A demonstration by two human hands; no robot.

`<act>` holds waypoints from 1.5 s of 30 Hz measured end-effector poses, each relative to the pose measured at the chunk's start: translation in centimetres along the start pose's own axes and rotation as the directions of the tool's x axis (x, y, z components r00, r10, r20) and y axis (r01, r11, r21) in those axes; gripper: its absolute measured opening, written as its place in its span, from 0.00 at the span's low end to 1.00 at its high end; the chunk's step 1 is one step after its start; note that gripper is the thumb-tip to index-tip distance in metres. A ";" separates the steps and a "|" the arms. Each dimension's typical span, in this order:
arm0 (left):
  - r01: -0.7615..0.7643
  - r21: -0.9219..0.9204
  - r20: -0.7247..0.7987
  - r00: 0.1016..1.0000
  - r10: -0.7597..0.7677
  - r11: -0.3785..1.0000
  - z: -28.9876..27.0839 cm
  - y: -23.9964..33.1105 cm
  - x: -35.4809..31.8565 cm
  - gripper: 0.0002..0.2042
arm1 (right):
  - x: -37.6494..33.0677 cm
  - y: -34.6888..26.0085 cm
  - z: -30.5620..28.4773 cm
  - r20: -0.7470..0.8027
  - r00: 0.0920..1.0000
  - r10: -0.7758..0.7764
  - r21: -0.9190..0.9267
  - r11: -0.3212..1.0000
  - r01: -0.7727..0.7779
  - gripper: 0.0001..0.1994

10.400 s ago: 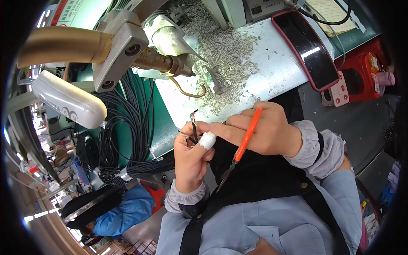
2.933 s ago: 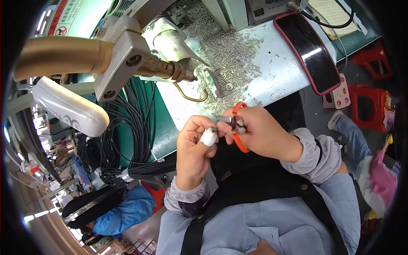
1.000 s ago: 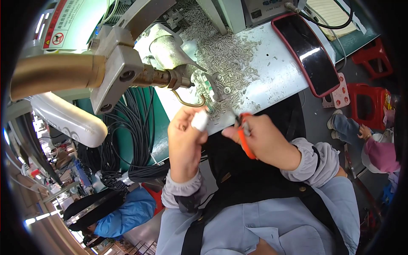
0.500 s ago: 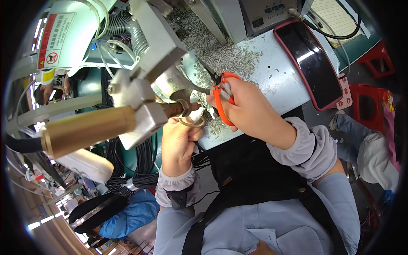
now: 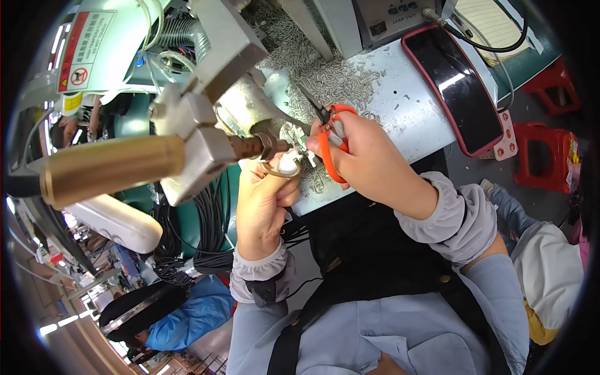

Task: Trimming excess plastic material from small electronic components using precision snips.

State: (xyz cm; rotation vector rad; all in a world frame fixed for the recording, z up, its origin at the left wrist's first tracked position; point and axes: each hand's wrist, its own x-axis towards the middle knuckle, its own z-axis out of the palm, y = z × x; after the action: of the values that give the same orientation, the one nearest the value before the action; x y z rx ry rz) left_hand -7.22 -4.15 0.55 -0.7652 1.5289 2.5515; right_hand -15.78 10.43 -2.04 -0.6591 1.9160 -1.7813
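Far left, mid-height: brass cylinder [image 5: 109, 169] lies roughly horizontal, fixed to a white bracket [image 5: 194, 147] of the machine; white rounded housing [image 5: 109, 222] sits just below it. Lower left: bundle of black cables [image 5: 200, 234] hangs beside the bench edge, a person in a blue top [image 5: 187, 312] below that.

Left of centre: left hand [image 5: 262, 203] is raised to the machine nozzle [image 5: 259, 147], fingers pinched on a small white part [image 5: 289, 164] held right at the nozzle tip. A thin wire loop [image 5: 275, 172] sits against the fingertips.

Centre: right hand [image 5: 369, 162] is clenched around orange-handled snips [image 5: 328, 140], dark blades pointing up-left, just beside the white part; blade contact with it — cannot tell.

Above centre: pile of small metal pins [image 5: 331, 78] is scattered over the pale bench top [image 5: 406, 112].

Upper right: dark phone in a red case [image 5: 456, 87] lies flat on the bench, a black cable [image 5: 494, 44] running above it. Far right: red stool [image 5: 540, 156] on the floor.
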 end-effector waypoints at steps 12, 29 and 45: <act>-0.151 0.166 -0.124 0.977 0.173 0.974 1.6 -2.2 -3.9 0.07 | -4.1 -0.6 -0.1 0.184 0.969 0.166 0.348 0.911 -0.222 0.05; -0.096 -0.017 -0.055 0.994 0.095 0.995 -0.5 -0.9 0.8 0.09 | 0.7 0.0 0.1 -0.001 1.000 0.013 0.039 0.999 -0.013 0.10; -0.094 0.070 -0.140 0.985 0.103 0.993 -0.3 -0.9 0.4 0.14 | 0.8 0.6 0.3 -0.021 1.000 0.002 0.042 0.999 -0.001 0.09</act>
State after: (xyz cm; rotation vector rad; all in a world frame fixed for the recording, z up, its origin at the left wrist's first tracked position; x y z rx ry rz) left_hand -7.21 -4.07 -0.48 -0.9054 1.7226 2.5525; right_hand -16.23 9.77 -2.62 -0.6268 1.8871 -1.8286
